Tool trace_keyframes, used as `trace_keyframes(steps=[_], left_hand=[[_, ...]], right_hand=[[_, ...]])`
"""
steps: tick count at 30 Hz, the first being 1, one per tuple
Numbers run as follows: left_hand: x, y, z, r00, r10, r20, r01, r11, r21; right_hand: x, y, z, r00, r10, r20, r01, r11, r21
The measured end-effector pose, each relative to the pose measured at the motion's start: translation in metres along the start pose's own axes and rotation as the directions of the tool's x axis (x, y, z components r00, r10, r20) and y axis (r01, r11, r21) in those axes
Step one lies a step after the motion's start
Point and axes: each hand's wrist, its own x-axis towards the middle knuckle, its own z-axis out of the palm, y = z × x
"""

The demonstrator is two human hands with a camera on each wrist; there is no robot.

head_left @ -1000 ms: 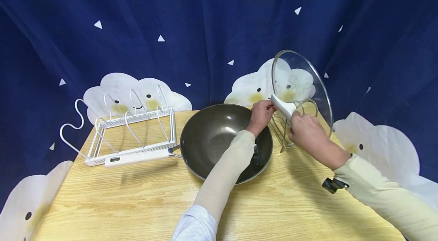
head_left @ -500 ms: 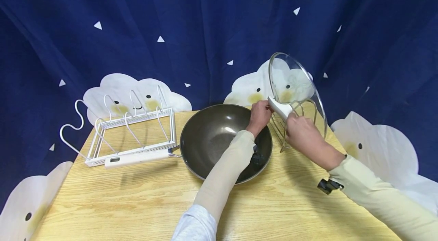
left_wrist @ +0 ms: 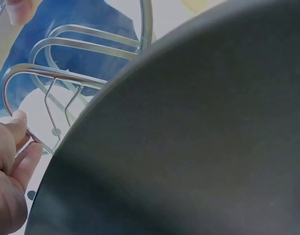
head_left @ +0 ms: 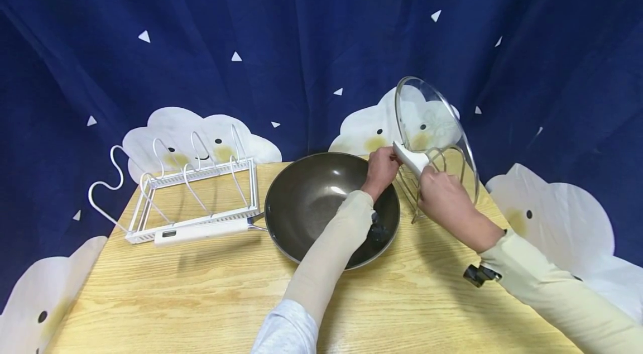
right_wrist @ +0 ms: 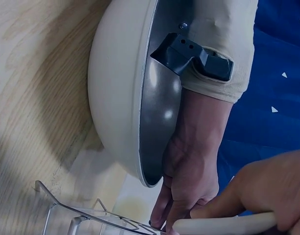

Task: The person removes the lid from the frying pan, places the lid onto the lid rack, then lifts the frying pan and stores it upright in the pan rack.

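Note:
My left hand reaches over the wok and pinches the end loop of a metal wire rack between thumb and fingers, as the left wrist view shows. My right hand grips the white handle of a glass lid. The lid stands steeply on edge over the rack, its metal rim partly behind my right hand. Whether its lower edge sits in a slot is hidden. A dark-lined wok lies left of the rack; its pale outside shows in the right wrist view.
A white rack with several wavy dividers stands at the table's left. The wok's white handle points left along its front edge. The wooden table ends at a blue curtain with clouds.
My right hand has brought the lid slightly left and down toward the wire rack, then held almost still over the last half second. The left hand stays on the rack.

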Motion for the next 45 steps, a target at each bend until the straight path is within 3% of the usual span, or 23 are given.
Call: trace_keyframes(steps=[7,12,18,22,27,33,40,45], left_hand=[[0.001,-0.002,-0.012,0.998,-0.017,0.064,0.019,0.999,-0.028],[0.0,-0.004,-0.025,0.99,-0.063,0.124,0.074,0.994,-0.082],[-0.005,-0.014,-0.046,0.985,-0.08,0.154,0.103,0.983,-0.151],[-0.007,-0.015,-0.067,0.983,-0.096,0.155,0.112,0.989,-0.1],[-0.011,-0.017,-0.093,0.983,-0.125,0.137,0.126,0.992,-0.001],[-0.027,-0.021,-0.124,0.986,-0.122,0.11,0.119,0.992,0.03],[-0.054,-0.022,-0.165,0.988,-0.077,0.132,0.076,0.997,0.013],[-0.076,-0.022,-0.196,0.989,-0.043,0.142,0.035,0.998,0.056]], right_hand=[[0.001,-0.005,0.002,0.998,-0.029,-0.053,0.028,0.999,-0.02],[-0.001,-0.007,0.002,0.998,-0.025,-0.065,0.025,1.0,-0.002],[-0.006,-0.016,-0.013,0.991,-0.052,-0.125,0.05,0.999,-0.016],[-0.006,-0.023,-0.032,0.98,-0.071,-0.184,0.07,0.997,-0.011],[-0.005,-0.027,-0.047,0.981,-0.067,-0.183,0.084,0.993,0.084],[-0.005,-0.03,-0.048,0.983,-0.063,-0.175,0.103,0.968,0.23],[-0.009,-0.036,-0.043,0.993,0.017,-0.118,0.03,0.919,0.392],[-0.011,-0.039,-0.033,0.997,0.045,-0.066,-0.008,0.878,0.479]])
